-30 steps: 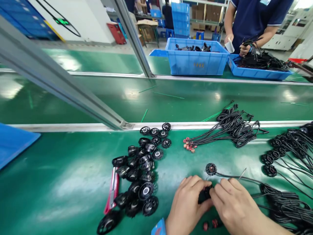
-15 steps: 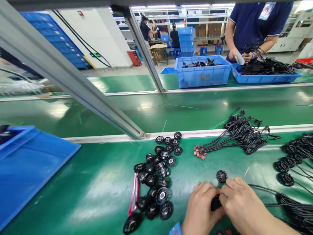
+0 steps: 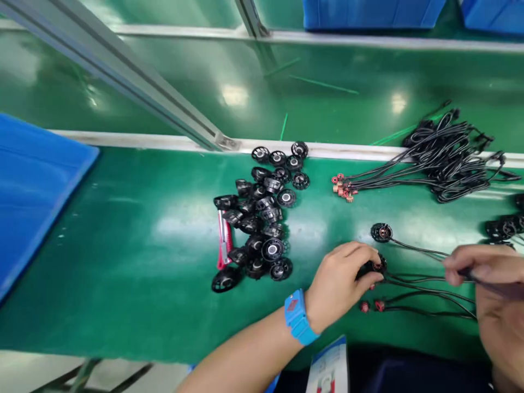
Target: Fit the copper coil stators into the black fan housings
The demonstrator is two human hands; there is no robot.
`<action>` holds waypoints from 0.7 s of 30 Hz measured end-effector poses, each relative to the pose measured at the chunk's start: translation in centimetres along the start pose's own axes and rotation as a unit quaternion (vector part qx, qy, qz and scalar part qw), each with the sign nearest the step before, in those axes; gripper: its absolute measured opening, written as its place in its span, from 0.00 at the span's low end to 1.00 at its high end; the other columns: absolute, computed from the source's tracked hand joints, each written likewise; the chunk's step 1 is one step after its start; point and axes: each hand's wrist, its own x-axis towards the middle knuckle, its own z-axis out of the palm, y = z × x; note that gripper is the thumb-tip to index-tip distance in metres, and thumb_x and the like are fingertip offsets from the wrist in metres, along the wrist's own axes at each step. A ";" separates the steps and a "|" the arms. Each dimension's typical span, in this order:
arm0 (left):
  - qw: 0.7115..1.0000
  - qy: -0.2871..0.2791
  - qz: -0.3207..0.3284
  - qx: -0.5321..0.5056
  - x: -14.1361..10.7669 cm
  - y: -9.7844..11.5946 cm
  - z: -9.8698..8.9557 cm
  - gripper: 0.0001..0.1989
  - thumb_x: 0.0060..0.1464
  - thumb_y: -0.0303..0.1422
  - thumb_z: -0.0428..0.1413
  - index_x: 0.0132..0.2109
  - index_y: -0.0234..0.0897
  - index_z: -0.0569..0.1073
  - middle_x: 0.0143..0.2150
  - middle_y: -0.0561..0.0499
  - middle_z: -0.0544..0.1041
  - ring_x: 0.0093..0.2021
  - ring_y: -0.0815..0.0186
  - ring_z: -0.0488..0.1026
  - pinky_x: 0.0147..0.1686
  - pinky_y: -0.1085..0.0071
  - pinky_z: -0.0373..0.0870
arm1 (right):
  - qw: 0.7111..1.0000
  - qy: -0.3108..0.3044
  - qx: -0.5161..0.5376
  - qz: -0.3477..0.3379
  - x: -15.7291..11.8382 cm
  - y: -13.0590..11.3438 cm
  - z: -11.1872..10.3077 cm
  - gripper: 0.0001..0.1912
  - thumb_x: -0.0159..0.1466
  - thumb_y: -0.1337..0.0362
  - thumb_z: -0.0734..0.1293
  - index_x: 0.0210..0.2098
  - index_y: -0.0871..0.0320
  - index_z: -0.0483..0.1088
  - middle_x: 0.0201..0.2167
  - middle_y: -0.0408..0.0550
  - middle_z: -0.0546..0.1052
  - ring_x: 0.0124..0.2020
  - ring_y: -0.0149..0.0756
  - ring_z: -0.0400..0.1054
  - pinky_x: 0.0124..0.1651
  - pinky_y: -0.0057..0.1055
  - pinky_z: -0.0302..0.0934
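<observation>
Blue bin: at the far left, its slanted edge over the green desk.
Metal post: slopes down to a foot on the white rail that crosses behind the near work area.
Red tool: lies lengthwise, silver along its middle, just beside the pile's left side.
Black wheel parts: a loose pile on the desk, some flat with pale centres showing, others tipped on their sides.
Blue wristband: around the left wrist.
Badge: at the bottom, against dark clothing.
Left hand: thumb and fingers curled around a black round part, which sits near the desk's front, partly hidden by the fingers.
Red-ended cables: just below that grasp, running rightward.
Second round part: on the desk behind the held one, copper showing inside, a thin cable leading right.
Cable bundle: coiled black, red ends pointing left, the coils lying across the rail.
Right hand: well apart from the left, pinching a dark slender thing, too blurred to tell if cable or tool.
More black parts: at the right edge, behind the right hand.
</observation>
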 end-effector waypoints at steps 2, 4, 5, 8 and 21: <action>1.000 0.010 0.020 0.009 -0.1 0.2 -0.1 0.04 0.62 0.28 0.65 0.43 0.40 0.79 0.50 0.50 0.84 0.50 0.61 0.82 0.52 0.64 0.78 | 0.997 0.016 0.069 0.043 -0.2 -0.1 0.3 0.07 0.74 0.58 0.65 0.48 0.51 0.67 0.41 0.50 0.80 0.37 0.42 0.78 0.32 0.37 0.73; 0.999 0.012 0.032 0.022 -0.2 0.4 -0.2 0.03 0.65 0.27 0.63 0.41 0.41 0.79 0.50 0.50 0.84 0.50 0.62 0.83 0.54 0.63 0.78 | 0.997 0.010 0.047 0.055 -0.4 -0.1 0.7 0.14 0.68 0.67 0.71 0.49 0.51 0.65 0.40 0.46 0.82 0.34 0.40 0.80 0.34 0.35 0.75; 0.999 0.011 0.035 0.025 -0.2 0.5 -0.3 0.04 0.65 0.27 0.62 0.41 0.41 0.79 0.50 0.51 0.84 0.50 0.62 0.83 0.54 0.63 0.78 | 0.999 0.002 0.010 0.047 -0.5 -0.1 0.9 0.17 0.67 0.70 0.73 0.50 0.51 0.65 0.39 0.44 0.82 0.33 0.38 0.80 0.34 0.33 0.75; 0.999 0.016 0.021 0.022 -0.2 0.7 -0.3 0.04 0.64 0.28 0.64 0.43 0.40 0.76 0.49 0.51 0.84 0.49 0.61 0.83 0.52 0.63 0.79 | 0.991 -0.064 -0.111 0.034 -0.9 0.0 1.3 0.11 0.69 0.69 0.70 0.50 0.50 0.71 0.36 0.41 0.82 0.29 0.33 0.78 0.34 0.28 0.73; 0.999 0.030 0.017 0.010 -0.1 0.7 -0.4 0.12 0.64 0.28 0.64 0.46 0.40 0.68 0.47 0.51 0.84 0.46 0.62 0.83 0.46 0.66 0.79 | 0.980 -0.133 -0.099 0.110 -2.0 0.2 0.3 0.21 0.71 0.68 0.66 0.59 0.38 0.70 0.48 0.42 0.83 0.40 0.43 0.81 0.37 0.39 0.79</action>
